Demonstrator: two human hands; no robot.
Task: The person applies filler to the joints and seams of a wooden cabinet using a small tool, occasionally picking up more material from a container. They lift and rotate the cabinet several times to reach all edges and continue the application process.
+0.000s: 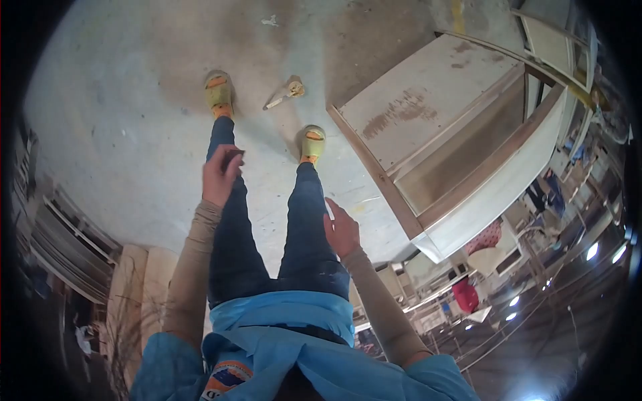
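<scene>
It looks like a workshop: bare-wood furniture frame, stained, scuffed floor.

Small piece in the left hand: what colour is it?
The small piece looks dark reddish-brown; it shows best in the head view, the only one.

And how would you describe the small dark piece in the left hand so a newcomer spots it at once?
Start at the left leg of the blue jeans, then find the left hand overlapping it in view. The small dark piece shows at its fingers, set apart from them by its dark brown colour and angular edge.
</scene>
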